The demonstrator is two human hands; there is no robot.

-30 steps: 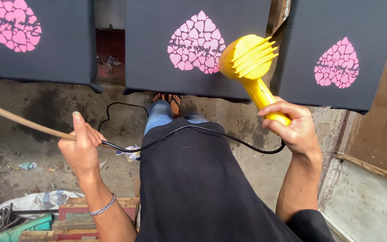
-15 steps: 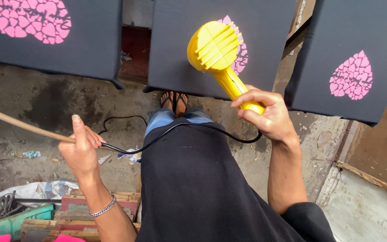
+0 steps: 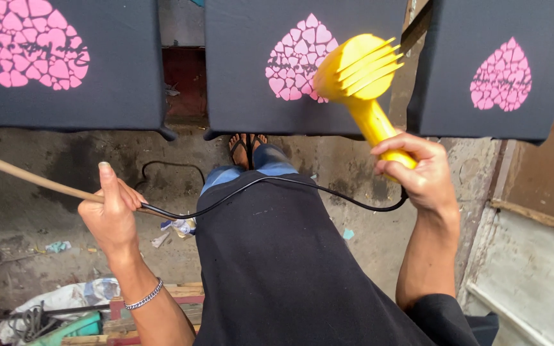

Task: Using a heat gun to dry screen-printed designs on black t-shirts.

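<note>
Workshop floor (image 3: 46,192): bare stained concrete, paper scraps (image 3: 177,227) lying scattered. Wooden pallet (image 3: 161,301) sitting at lower left, white sack (image 3: 65,301) slumping beside it. Pale metal panel (image 3: 533,275) leaning at right. Daylight falling evenly.

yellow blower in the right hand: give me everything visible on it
The yellow blower looks like glossy moulded plastic: a round, wide head with parallel slotted fins on its rear face and a straight handle below. The right hand grips the lower handle, tilting the head up and left toward the pink heart print on the middle dark panel. A black cord runs from the handle's base to the left hand.
</note>
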